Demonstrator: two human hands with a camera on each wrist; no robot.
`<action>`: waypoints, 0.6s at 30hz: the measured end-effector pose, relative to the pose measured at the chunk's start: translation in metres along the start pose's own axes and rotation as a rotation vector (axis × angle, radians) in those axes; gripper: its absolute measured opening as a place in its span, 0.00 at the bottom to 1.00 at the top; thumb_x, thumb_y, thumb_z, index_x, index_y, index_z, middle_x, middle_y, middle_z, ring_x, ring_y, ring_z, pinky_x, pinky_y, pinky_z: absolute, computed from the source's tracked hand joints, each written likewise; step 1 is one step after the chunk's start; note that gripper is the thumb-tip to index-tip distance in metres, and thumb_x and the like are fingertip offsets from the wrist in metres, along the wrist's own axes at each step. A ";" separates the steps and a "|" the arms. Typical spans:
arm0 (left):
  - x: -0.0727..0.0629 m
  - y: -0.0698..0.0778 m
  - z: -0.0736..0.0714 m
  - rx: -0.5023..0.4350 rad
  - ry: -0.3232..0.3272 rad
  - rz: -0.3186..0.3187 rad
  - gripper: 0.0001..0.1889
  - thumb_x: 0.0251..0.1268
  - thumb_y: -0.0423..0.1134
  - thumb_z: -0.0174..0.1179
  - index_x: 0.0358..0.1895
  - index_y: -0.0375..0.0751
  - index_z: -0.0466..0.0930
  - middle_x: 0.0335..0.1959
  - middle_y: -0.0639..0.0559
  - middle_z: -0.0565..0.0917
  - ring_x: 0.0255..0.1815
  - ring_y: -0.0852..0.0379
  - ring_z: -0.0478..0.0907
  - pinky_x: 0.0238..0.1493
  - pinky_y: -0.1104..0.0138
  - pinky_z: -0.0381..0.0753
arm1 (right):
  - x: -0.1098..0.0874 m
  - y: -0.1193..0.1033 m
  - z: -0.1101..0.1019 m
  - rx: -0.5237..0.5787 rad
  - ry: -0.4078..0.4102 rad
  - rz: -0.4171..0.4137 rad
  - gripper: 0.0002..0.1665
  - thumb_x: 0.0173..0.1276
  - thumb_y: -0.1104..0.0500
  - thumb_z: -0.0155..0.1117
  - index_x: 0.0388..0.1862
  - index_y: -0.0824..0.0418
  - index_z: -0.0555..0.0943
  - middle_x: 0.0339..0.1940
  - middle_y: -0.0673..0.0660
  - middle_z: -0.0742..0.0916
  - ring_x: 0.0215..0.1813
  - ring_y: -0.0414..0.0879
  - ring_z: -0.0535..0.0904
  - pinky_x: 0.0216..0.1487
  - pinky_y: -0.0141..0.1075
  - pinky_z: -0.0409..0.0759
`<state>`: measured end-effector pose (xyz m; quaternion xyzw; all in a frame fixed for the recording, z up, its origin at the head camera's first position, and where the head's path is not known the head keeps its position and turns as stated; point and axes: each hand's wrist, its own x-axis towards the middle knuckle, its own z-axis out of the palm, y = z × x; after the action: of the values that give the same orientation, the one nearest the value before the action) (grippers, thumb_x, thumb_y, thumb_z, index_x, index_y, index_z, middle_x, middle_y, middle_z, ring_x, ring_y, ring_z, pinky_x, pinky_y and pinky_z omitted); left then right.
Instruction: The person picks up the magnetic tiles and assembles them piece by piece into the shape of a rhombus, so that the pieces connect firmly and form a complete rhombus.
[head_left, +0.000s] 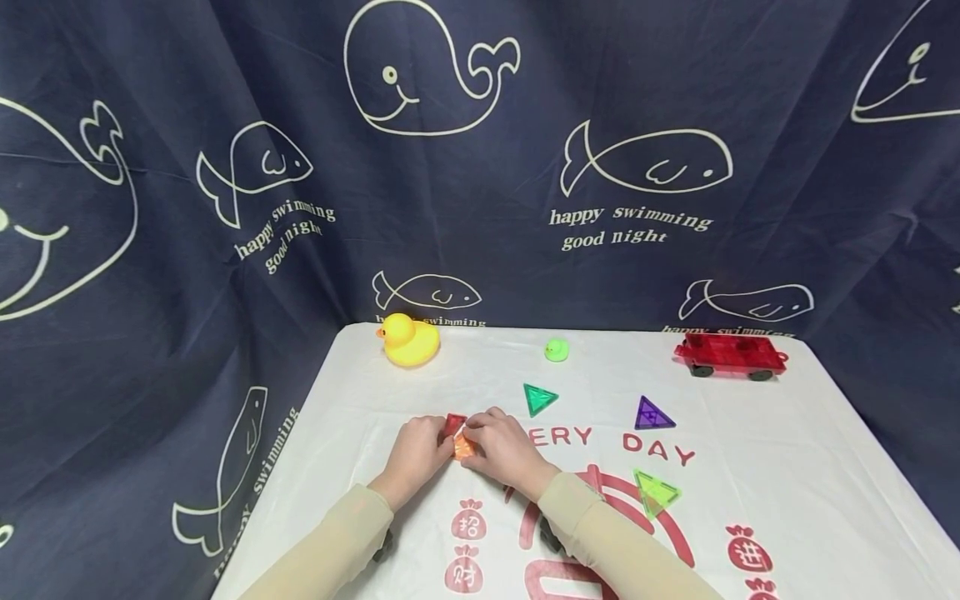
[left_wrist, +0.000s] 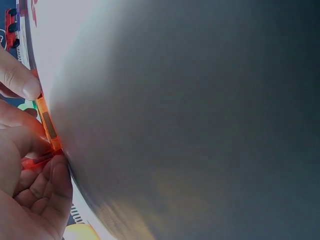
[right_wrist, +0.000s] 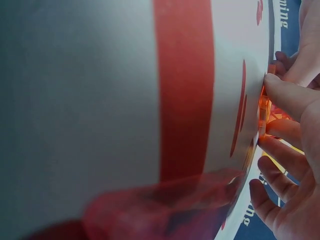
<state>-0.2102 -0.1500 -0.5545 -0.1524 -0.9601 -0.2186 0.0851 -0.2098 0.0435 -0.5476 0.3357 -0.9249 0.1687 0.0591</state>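
Both hands meet over the left middle of the table in the head view. My left hand (head_left: pixel 416 450) pinches a translucent red magnetic tile (head_left: pixel 454 423) between thumb and fingers. Beside it, my right hand (head_left: pixel 501 446) grips a translucent orange magnetic tile (head_left: pixel 464 448), its fingertips along the edge. In the left wrist view the orange tile (left_wrist: pixel 48 121) stands edge-on close to the tabletop, with the red tile (left_wrist: pixel 37 161) meeting its lower end at an angle. The right wrist view shows the thumb and fingers of my right hand (right_wrist: pixel 295 145) at the orange tile's edge (right_wrist: pixel 263 112). Fingers partly hide both tiles.
Green (head_left: pixel 539 399), purple (head_left: pixel 654 414) and yellow-green (head_left: pixel 656 493) triangle tiles lie to the right. A yellow duck (head_left: pixel 411 340), small green duck (head_left: pixel 557 350) and red wheeled car base (head_left: pixel 733 356) line the back. Dark wheels (head_left: pixel 551 535) show beneath the right sleeve.
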 end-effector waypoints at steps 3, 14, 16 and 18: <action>0.000 0.000 0.000 -0.005 -0.007 -0.009 0.10 0.56 0.33 0.69 0.23 0.46 0.78 0.18 0.58 0.75 0.20 0.60 0.67 0.24 0.66 0.69 | 0.000 0.000 0.000 0.006 -0.002 0.004 0.27 0.63 0.45 0.80 0.54 0.60 0.89 0.56 0.56 0.88 0.56 0.50 0.80 0.57 0.45 0.78; -0.006 -0.001 -0.004 0.001 -0.007 -0.005 0.10 0.57 0.33 0.70 0.23 0.46 0.79 0.16 0.60 0.73 0.19 0.61 0.66 0.23 0.67 0.65 | 0.002 0.001 0.000 0.005 0.003 -0.003 0.26 0.62 0.45 0.80 0.54 0.59 0.89 0.55 0.55 0.88 0.54 0.50 0.80 0.56 0.45 0.79; -0.007 -0.002 -0.004 0.004 -0.007 -0.001 0.10 0.57 0.33 0.70 0.23 0.47 0.78 0.17 0.61 0.73 0.19 0.61 0.66 0.23 0.67 0.65 | 0.003 0.002 0.000 0.006 0.003 -0.009 0.26 0.62 0.46 0.80 0.54 0.59 0.90 0.54 0.55 0.88 0.54 0.50 0.80 0.55 0.45 0.79; -0.007 -0.002 -0.005 0.006 -0.007 0.002 0.10 0.56 0.33 0.70 0.23 0.47 0.78 0.17 0.61 0.73 0.19 0.61 0.65 0.23 0.67 0.64 | 0.004 0.002 0.000 0.003 0.000 -0.010 0.27 0.61 0.46 0.81 0.54 0.59 0.90 0.54 0.54 0.88 0.54 0.50 0.80 0.55 0.45 0.79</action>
<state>-0.2036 -0.1559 -0.5531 -0.1538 -0.9610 -0.2148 0.0822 -0.2140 0.0429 -0.5470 0.3402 -0.9230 0.1697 0.0592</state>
